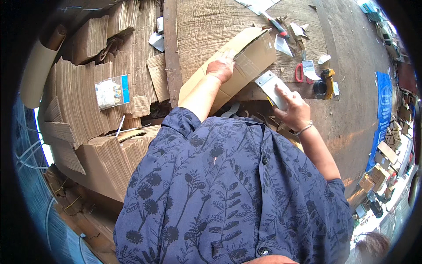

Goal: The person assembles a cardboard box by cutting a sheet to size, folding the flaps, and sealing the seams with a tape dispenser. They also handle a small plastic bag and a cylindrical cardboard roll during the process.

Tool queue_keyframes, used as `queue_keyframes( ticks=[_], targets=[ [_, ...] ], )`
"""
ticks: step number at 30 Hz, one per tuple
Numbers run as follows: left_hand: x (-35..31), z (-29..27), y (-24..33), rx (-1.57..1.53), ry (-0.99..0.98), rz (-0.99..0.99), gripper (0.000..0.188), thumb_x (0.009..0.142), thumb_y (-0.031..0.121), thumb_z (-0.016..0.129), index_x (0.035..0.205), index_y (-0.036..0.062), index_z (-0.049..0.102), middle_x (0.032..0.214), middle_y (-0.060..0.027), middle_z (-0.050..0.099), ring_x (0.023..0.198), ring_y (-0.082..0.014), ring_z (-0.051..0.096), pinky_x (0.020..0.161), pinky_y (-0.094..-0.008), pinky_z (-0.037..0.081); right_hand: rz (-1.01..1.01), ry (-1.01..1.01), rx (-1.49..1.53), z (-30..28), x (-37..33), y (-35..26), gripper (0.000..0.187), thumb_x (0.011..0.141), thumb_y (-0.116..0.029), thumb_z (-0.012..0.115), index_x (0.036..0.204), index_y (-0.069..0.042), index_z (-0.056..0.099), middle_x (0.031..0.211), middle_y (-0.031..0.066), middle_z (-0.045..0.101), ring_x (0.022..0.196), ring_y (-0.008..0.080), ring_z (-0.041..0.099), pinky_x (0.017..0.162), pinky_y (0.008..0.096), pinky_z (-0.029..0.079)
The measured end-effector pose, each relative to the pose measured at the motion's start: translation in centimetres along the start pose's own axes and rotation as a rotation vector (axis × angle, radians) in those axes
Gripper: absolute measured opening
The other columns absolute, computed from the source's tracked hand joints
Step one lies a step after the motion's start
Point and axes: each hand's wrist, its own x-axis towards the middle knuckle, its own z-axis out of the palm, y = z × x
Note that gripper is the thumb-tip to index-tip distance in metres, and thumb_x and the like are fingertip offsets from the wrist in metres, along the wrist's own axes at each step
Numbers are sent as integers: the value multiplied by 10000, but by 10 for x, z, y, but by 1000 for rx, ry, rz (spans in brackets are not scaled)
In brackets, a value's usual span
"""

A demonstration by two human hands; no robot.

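Observation:
A long, narrow cardboard box lies slantwise on the wooden table ahead of me. My left hand is closed on its upper edge, beside the dark slot between its panels; some fingertips are hidden. To the right, my right hand grips a flat grey-white tool with a riveted metal end, its index finger stretched along the top. That tool's far end is close to the box's right side. I cannot make out its exact kind.
Stacked flat cardboard fills the left, with a clear plastic bag on it. Beyond my right hand are red-handled scissors and a yellow tape dispenser. A red-and-grey-handled tool and scraps lie farther back. A blue sheet hangs at right.

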Motion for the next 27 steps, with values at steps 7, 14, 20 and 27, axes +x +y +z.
queue_keyframes(
  ticks=[7,14,20,27],
  targets=[
    [16,7,-25,-75,4,220,559,938,281,508,1434,97,326,1437,-176,402,1283,-338,433,1062,-388,363,12,39,64,108,54,21,723,692,-340,738,1354,-381,451,981,125,567,873,300,626,729,414,544],
    [39,-24,13,-74,-222,-41,606,904,444,528,1321,12,444,1298,-210,534,1203,-349,513,1009,-415,410,-4,86,130,128,64,25,749,669,-273,770,1342,-379,461,983,121,559,898,315,610,748,416,544],
    [39,-21,11,35,-187,-56,566,923,493,480,1236,22,493,1225,-188,583,1107,-341,585,915,-438,474,40,41,85,141,60,32,761,657,-271,783,1338,-386,464,974,121,559,901,301,609,746,411,544],
    [36,-20,8,63,-143,-6,554,927,484,485,1194,-1,502,1147,-202,614,1037,-340,619,868,-430,499,126,-175,64,88,73,0,670,702,-294,743,1320,-337,487,1001,153,605,909,338,639,796,436,532]
  ],
)
